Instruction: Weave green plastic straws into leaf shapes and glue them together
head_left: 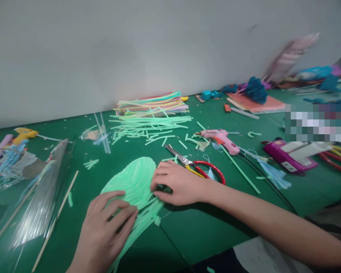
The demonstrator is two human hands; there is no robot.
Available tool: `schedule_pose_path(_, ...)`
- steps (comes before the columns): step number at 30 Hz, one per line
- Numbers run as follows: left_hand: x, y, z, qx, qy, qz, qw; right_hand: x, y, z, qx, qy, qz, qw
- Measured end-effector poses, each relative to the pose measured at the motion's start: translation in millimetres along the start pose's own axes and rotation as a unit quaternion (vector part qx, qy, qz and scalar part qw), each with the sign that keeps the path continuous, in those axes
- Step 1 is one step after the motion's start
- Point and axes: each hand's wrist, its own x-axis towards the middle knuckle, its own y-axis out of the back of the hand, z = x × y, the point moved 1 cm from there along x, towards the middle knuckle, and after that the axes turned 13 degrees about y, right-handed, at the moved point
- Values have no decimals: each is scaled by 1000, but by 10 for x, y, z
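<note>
Found mint-green pipe-cleaner leaf [139, 170] on the green tabletop [96, 178], lying between both hands, ahead of the left and just left of the right. Observed left hand [105, 220] laid across its lower left edge, with fingers bent and apart; unable to establish any grip, owing to concealed undersides of the fingertips. Observed right hand [179, 185] curled at its right edge, thumb and fingertips close together; unable to confirm a pinch, contact point being obscured by the fingers. Noted loose green strands [142, 223] running from leaf base toward the wearer, partly covered by the left hand and cut off at the bottom edge. Noted red-and-yellow-handled scissors [184, 160] just beyond the right hand, partly hidden behind wrist and forearm. Recorded, farther off, pink glue gun [221, 138] and heap of cut green pipe cleaners [150, 123], too tangled to count. Recorded at left clear plastic film [42, 201], obscured by glare, beside a thin stick [57, 218]. Recorded at far right pink wrapped bundle [292, 55], blurred beyond identification, and magenta device [290, 157], partly covered by pale strips; beyond that, masked by pixelation.
</note>
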Motion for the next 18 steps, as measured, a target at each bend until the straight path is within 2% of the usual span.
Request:
schedule_pose_path(8, 4, -13, 32, -3, 12, -5, 1000, 22, -54, -19, 14, 31, -39, 999)
schedule_pose_path(18, -36, -38, 18, -30, -13, -71, 997, 46, -33, -28, -7, -18, -59, 998)
